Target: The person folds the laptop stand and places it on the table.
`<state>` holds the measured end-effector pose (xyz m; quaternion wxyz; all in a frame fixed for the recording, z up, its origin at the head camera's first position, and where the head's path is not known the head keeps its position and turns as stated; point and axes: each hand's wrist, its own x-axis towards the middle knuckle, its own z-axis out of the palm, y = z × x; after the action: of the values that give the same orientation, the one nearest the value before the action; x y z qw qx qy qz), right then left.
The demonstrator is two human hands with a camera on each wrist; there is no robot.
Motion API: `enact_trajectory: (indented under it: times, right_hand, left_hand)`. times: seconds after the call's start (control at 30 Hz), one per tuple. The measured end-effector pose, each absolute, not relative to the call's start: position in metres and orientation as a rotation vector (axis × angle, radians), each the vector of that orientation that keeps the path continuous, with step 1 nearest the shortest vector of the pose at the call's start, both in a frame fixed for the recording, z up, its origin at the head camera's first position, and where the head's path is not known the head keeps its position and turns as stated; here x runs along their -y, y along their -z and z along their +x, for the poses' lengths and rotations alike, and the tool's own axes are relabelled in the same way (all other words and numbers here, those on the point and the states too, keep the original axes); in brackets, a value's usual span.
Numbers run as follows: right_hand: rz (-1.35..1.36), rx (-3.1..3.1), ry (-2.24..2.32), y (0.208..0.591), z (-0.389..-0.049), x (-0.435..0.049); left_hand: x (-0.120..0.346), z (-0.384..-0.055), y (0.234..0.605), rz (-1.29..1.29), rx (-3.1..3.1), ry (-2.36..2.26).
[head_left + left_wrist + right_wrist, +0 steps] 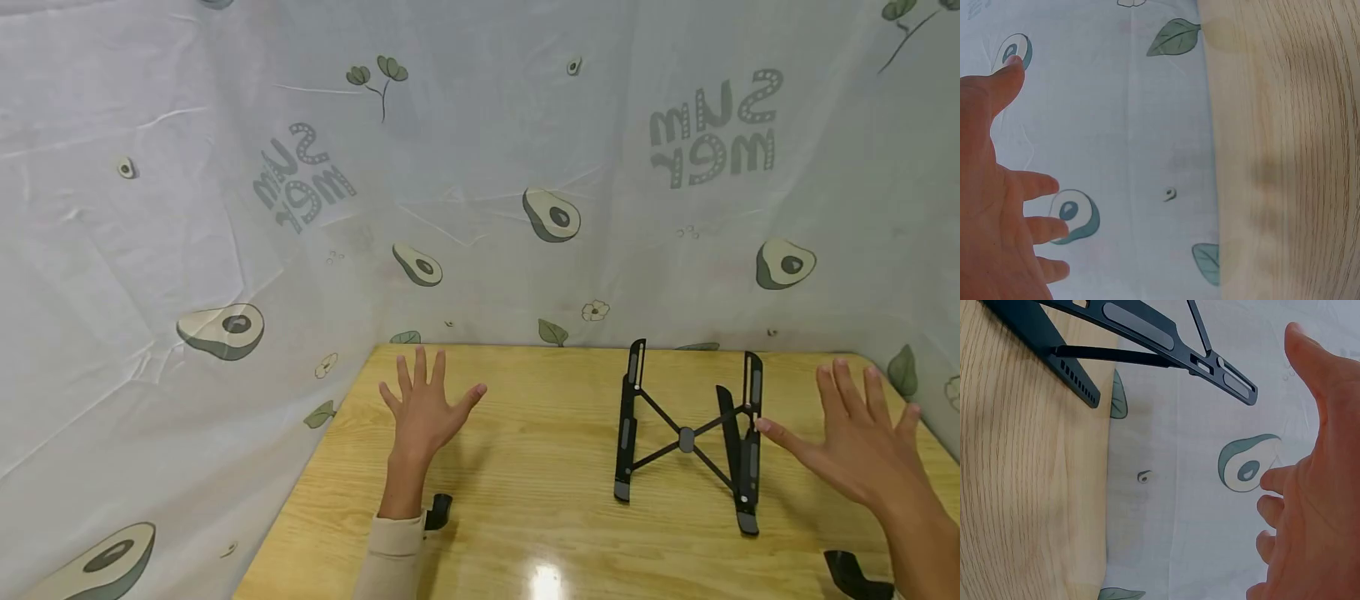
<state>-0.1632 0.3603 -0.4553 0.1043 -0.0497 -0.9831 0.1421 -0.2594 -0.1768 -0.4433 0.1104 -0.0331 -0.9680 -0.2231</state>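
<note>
A black folding laptop stand (686, 440) stands on the right half of the wooden table, its crossed bars spread between two long side arms. My right hand (873, 442) is just right of it, fingers spread and palm down, with the thumb tip overlapping the stand's right arm in the head view. In the right wrist view the stand (1141, 328) crosses the top, and a gap shows between it and the hand (1325, 456). Over the table's left part, my left hand (426, 408) has its fingers splayed and holds nothing. The left wrist view shows that hand (997, 206) with no object near it.
The light wooden table (525, 533) ends at the back against a pale curtain (480, 167) printed with avocados and leaves. The curtain also hangs along the left and right sides. Black camera mounts (438, 511) show at both wrists.
</note>
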Motion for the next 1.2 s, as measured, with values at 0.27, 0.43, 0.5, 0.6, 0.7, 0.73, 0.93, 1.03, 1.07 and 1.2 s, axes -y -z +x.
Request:
enact_trajectory:
  times: [0.27, 0.43, 0.5, 0.6, 0.7, 0.73, 0.93, 1.03, 1.07, 1.2]
  right_hand:
    - [-0.122, 2.890, -0.450, 0.454, -0.162, -0.359]
    - [-0.111, 2.895, -0.459, 0.456, -0.163, -0.357]
    - [-0.106, 2.906, -0.468, 0.458, -0.164, -0.356]
    - [-0.098, 2.923, -0.485, 0.460, -0.165, -0.354]
    - [-0.074, 2.923, -0.515, 0.461, -0.166, -0.351]
    - [-0.065, 2.922, -0.529, 0.461, -0.167, -0.351]
    - [-0.009, 2.922, -0.616, 0.462, -0.170, -0.350]
    - [0.025, 2.929, -0.668, 0.463, -0.171, -0.351]
    - [0.035, 2.935, -0.689, 0.463, -0.171, -0.352]
    - [0.051, 2.968, -0.775, 0.462, -0.171, -0.354]
  left_hand:
    - [0.172, -0.259, 0.441, -0.130, 2.857, 0.642]
    - [0.171, -0.260, 0.442, -0.136, 2.856, 0.650]
    - [0.171, -0.260, 0.444, -0.128, 2.860, 0.640]
    - [0.170, -0.260, 0.447, -0.124, 2.867, 0.641]
    - [0.167, -0.259, 0.449, -0.133, 2.863, 0.664]
    - [0.166, -0.259, 0.449, -0.140, 2.856, 0.681]
    - [0.155, -0.258, 0.451, -0.200, 2.832, 0.757]
    - [0.148, -0.257, 0.452, -0.232, 2.836, 0.774]
    - [0.145, -0.257, 0.452, -0.242, 2.838, 0.783]
    - [0.136, -0.259, 0.454, -0.281, 2.835, 0.802]
